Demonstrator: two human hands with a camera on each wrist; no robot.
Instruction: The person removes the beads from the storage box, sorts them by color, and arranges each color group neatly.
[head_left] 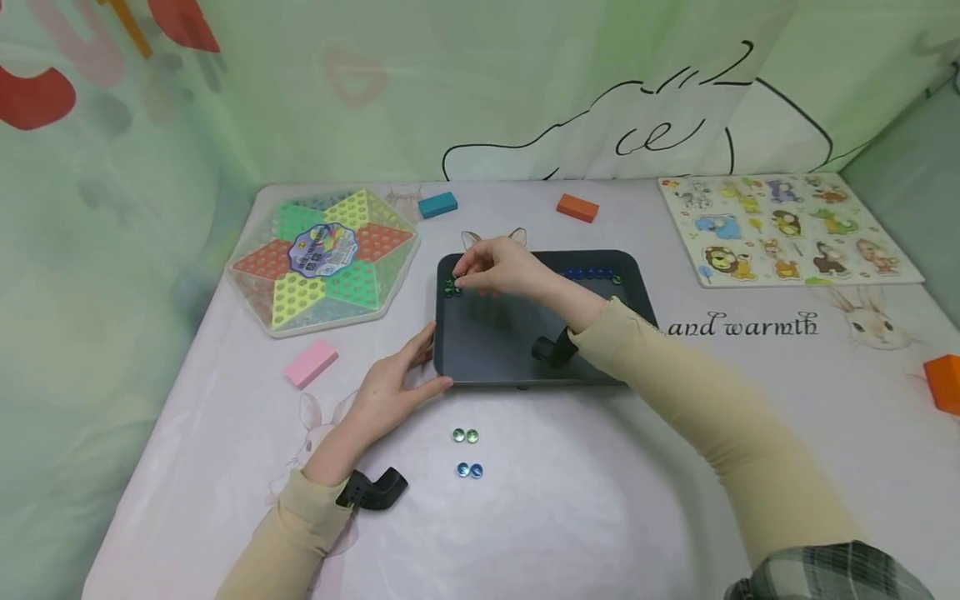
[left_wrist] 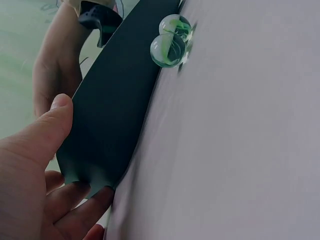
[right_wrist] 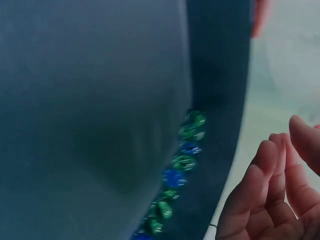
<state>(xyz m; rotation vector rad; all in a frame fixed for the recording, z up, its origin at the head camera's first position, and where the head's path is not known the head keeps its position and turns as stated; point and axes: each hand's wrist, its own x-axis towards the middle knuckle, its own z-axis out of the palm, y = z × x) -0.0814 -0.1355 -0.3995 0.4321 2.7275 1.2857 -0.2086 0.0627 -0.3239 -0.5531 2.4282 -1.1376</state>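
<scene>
A dark rectangular tray (head_left: pixel 517 350) lies on the table. My left hand (head_left: pixel 390 392) holds its near left corner, thumb on the near wall (left_wrist: pixel 100 110) and fingers round the left side. My right hand (head_left: pixel 502 265) is over the far left corner, fingertips bunched, with nothing visible between thumb and fingers in the right wrist view. Green marbles (head_left: pixel 450 289) sit in that corner below it. Blue marbles (head_left: pixel 588 273) and a green marble (head_left: pixel 617 280) line the far wall; some reddish ones show under the hand. Two green marbles (head_left: pixel 472 436) and two blue marbles (head_left: pixel 463 470) lie before the tray.
A hexagonal checkers board (head_left: pixel 322 258) lies left of the tray, an animal puzzle board (head_left: pixel 795 229) at the far right. Around them are a pink block (head_left: pixel 311 364), a blue block (head_left: pixel 438 205), an orange block (head_left: pixel 577 208) and another orange block (head_left: pixel 943 383) at the right edge.
</scene>
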